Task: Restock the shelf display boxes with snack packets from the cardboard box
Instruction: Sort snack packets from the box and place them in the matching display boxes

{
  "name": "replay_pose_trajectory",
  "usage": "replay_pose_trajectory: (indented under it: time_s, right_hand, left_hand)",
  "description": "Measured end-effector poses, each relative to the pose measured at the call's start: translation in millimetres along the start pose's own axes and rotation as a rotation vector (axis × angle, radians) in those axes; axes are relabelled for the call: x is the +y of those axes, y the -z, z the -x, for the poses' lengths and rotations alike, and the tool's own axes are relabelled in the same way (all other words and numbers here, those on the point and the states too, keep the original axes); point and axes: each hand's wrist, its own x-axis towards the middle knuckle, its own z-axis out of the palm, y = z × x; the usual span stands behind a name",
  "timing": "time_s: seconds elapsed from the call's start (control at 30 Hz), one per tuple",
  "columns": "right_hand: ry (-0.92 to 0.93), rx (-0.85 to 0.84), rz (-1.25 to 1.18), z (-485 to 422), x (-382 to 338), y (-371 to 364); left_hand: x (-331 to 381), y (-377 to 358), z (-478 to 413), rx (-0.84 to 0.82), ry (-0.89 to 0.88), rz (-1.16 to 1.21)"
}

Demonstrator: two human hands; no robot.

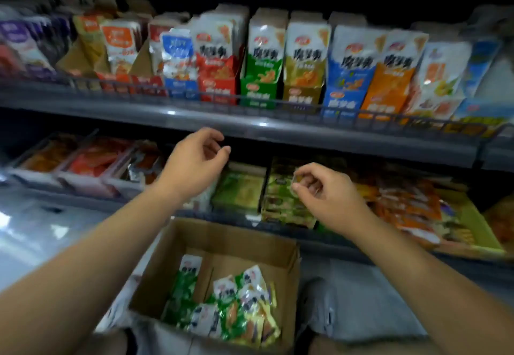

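Display boxes [265, 76] stand side by side along the front edge of the upper shelf [278, 129]; more lie in a row on the lower shelf [333, 240]. Before and below it sits the cardboard box [230, 239], snack packets [236, 307] in its near half, a shoe [319, 307] just right.

Blurred shelf packets [303, 57], their print illegible
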Motion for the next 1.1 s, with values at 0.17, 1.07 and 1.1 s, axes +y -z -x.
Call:
replay_pose_trajectory:
  time_s: [0.17,1.07,1.1]
  right_hand:
    - [-0.098,-0.408,0.076,30.1,21.5,-109.5]
    - [-0.601,-0.714,0.433,90.3,122.1,-396.9]
    - [-0.605,-0.702,0.449,91.2,119.5,-397.7]
  left_hand:
    - [-115.5,13.4,62.0,-0.085,0.206,-0.159]
    - [-266.6,-39.9,148.8,0.075,0.668,0.322]
    - [-266.1,-39.3,149.3,0.084,0.667,0.338]
